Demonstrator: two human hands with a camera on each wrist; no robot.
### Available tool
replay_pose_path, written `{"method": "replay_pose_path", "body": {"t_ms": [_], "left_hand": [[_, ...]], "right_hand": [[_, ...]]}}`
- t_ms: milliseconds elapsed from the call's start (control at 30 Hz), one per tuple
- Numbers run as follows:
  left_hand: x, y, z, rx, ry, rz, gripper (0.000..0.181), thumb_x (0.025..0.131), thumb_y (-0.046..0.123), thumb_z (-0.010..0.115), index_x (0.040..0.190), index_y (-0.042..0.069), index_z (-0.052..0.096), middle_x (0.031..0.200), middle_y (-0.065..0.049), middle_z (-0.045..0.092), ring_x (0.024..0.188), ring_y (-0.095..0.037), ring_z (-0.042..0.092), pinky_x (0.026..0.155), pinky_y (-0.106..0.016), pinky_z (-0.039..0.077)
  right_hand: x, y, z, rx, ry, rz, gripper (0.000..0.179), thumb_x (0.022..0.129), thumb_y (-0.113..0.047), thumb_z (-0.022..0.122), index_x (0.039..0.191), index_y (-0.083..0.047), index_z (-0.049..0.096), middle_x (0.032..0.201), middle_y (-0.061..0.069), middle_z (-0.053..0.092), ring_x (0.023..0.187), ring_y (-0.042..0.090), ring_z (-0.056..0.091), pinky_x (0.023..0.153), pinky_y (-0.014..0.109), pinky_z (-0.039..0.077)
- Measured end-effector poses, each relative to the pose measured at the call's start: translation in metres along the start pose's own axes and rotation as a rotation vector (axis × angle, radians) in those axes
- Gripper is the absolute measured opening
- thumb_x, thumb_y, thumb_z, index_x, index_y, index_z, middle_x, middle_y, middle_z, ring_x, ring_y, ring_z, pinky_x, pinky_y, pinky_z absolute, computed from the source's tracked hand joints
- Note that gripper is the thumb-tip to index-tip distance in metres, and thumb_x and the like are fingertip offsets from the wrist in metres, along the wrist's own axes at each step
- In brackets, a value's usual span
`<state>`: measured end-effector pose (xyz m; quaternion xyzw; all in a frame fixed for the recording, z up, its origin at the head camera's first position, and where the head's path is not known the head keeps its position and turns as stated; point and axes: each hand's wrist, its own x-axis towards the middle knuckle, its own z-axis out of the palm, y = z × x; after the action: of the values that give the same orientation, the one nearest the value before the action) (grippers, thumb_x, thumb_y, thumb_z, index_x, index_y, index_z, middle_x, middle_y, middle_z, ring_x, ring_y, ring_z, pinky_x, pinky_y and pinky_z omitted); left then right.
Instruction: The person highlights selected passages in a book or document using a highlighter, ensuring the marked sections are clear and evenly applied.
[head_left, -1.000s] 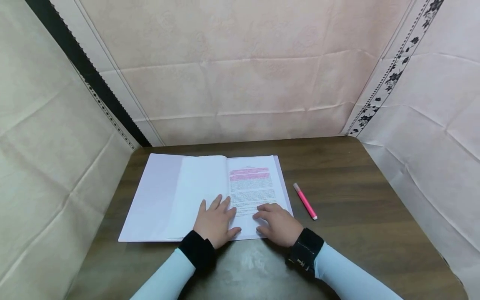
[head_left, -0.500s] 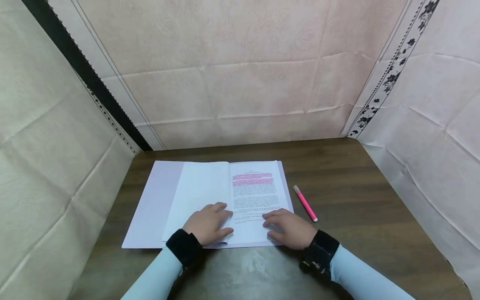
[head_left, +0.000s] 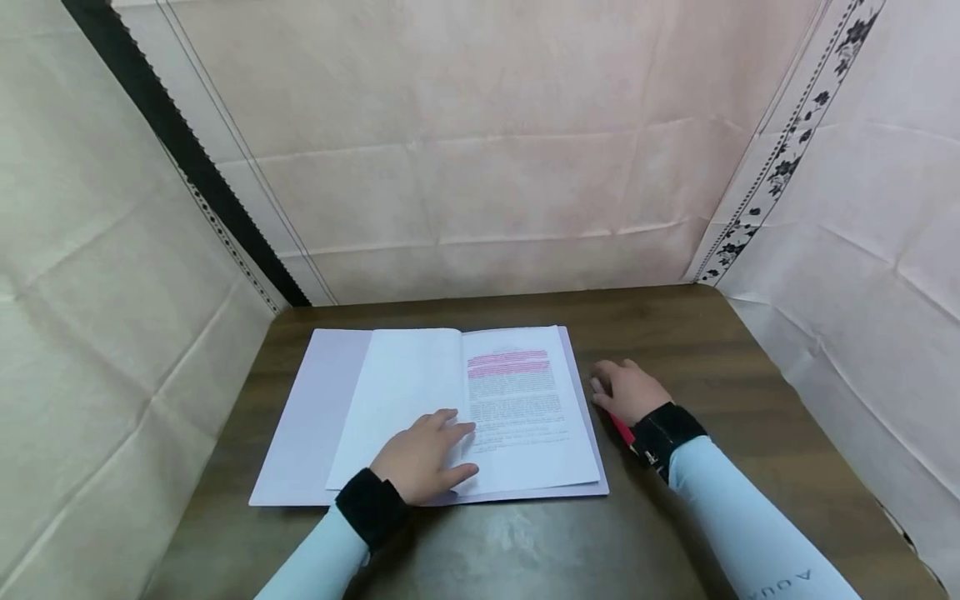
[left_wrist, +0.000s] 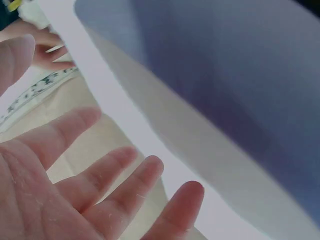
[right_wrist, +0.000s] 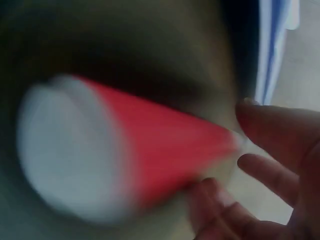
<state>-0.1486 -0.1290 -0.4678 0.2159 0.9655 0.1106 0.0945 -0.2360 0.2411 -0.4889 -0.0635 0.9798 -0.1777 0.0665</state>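
Observation:
An open booklet (head_left: 405, 375) with a pale lilac cover lies on the table, its right page (head_left: 517, 467) printed, with pink-highlighted lines near the top. My left hand (head_left: 423, 458) is spread over the lower middle of the booklet by the fold; in the left wrist view its fingers are apart and hold nothing. Right of the booklet, my right hand (head_left: 630, 392) pinches a pink marker (head_left: 621, 429) near its grey end, thumb and fingers on either side. The marker's white end (right_wrist: 75, 155) looms close and blurred in the right wrist view.
The brown wooden table (head_left: 750, 417) meets a beige cloth (head_left: 480, 183) hung along its back edge. Pale cloth (head_left: 862, 317) with a black floral border also hangs at the right, and more cloth (head_left: 112, 375) at the left.
My right hand has left the right page and moved right to the pink marker, which lies about where it was. My left hand moved left earlier and now stays by the fold.

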Motion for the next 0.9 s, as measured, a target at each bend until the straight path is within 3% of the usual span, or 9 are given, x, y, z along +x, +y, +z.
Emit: {"method": "replay_pose_path", "body": {"t_ms": [133, 233, 367, 533, 633, 767, 900], "left_hand": [[0.002, 0.007, -0.004, -0.038, 0.057, 0.039, 0.067, 0.099, 0.06, 0.074, 0.152, 0.02, 0.067, 0.157, -0.01, 0.061, 0.139, -0.031, 0.062, 0.111, -0.051, 0.055], [0.002, 0.011, -0.011, -0.115, 0.127, 0.071, 0.061, 0.102, 0.058, 0.072, 0.148, 0.018, 0.07, 0.149, -0.007, 0.067, 0.131, -0.026, 0.067, 0.11, -0.046, 0.057], [0.001, 0.016, -0.018, -0.253, 0.216, 0.092, 0.05, 0.105, 0.052, 0.072, 0.14, 0.017, 0.074, 0.136, -0.003, 0.073, 0.12, -0.022, 0.072, 0.101, -0.042, 0.062], [0.008, 0.025, -0.017, -0.381, 0.239, 0.099, 0.046, 0.106, 0.05, 0.072, 0.138, 0.017, 0.074, 0.132, 0.0, 0.075, 0.112, -0.021, 0.074, 0.088, -0.036, 0.065], [0.018, 0.031, -0.012, -0.383, 0.23, 0.097, 0.053, 0.104, 0.054, 0.073, 0.142, 0.018, 0.073, 0.134, 0.001, 0.075, 0.111, -0.02, 0.074, 0.091, -0.036, 0.064], [0.03, 0.038, -0.003, -0.317, 0.211, 0.099, 0.058, 0.101, 0.054, 0.077, 0.147, 0.019, 0.071, 0.136, 0.0, 0.075, 0.112, -0.019, 0.072, 0.098, -0.039, 0.062], [0.037, 0.043, 0.005, -0.272, 0.2, 0.126, 0.047, 0.102, 0.043, 0.079, 0.142, 0.019, 0.073, 0.127, -0.001, 0.076, 0.107, -0.018, 0.072, 0.097, -0.039, 0.062]], "right_hand": [[0.006, 0.015, 0.009, 0.049, -0.055, -0.001, 0.049, 0.101, -0.02, 0.081, 0.145, -0.005, 0.066, 0.12, 0.021, 0.072, 0.101, 0.037, 0.069, 0.094, 0.062, 0.061], [0.002, 0.019, 0.002, 0.16, -0.038, 0.006, 0.041, 0.104, -0.02, 0.077, 0.141, -0.007, 0.066, 0.113, 0.015, 0.072, 0.096, 0.031, 0.067, 0.086, 0.051, 0.062], [-0.011, 0.004, -0.014, 0.389, 0.034, -0.027, 0.034, 0.109, -0.024, 0.072, 0.137, -0.008, 0.064, 0.103, 0.013, 0.067, 0.089, 0.033, 0.064, 0.072, 0.039, 0.058], [-0.031, -0.03, -0.018, 0.679, 0.034, -0.128, 0.027, 0.11, -0.022, 0.071, 0.13, -0.006, 0.063, 0.104, 0.014, 0.071, 0.094, 0.046, 0.068, 0.077, 0.04, 0.062], [-0.04, -0.049, -0.011, 0.776, 0.011, -0.211, 0.022, 0.108, -0.017, 0.074, 0.123, -0.005, 0.063, 0.107, 0.018, 0.075, 0.096, 0.05, 0.071, 0.078, 0.038, 0.063], [-0.046, -0.065, 0.004, 0.835, -0.027, -0.282, 0.019, 0.106, -0.014, 0.077, 0.118, -0.005, 0.065, 0.108, 0.018, 0.078, 0.097, 0.047, 0.075, 0.078, 0.031, 0.062], [-0.048, -0.074, 0.017, 0.873, -0.072, -0.3, 0.018, 0.105, -0.014, 0.077, 0.116, -0.005, 0.066, 0.106, 0.011, 0.08, 0.1, 0.046, 0.076, 0.08, 0.029, 0.063]]}}
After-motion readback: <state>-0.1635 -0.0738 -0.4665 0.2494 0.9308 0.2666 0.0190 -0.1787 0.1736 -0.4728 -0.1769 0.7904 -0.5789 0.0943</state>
